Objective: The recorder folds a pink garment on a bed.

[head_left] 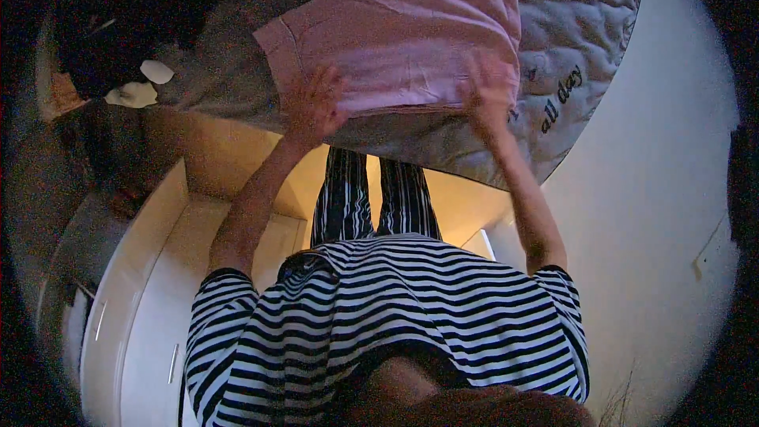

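While both hands press flat, fingers spread, on the pink folded garment at the bed's near edge, left hand and right hand grasp nothing; garment could slide off the quilt if pushed.

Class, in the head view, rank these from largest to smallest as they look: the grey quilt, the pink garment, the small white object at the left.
1. grey quilt
2. pink garment, spread on the quilt with the left hand and right hand at its near edge
3. small white object
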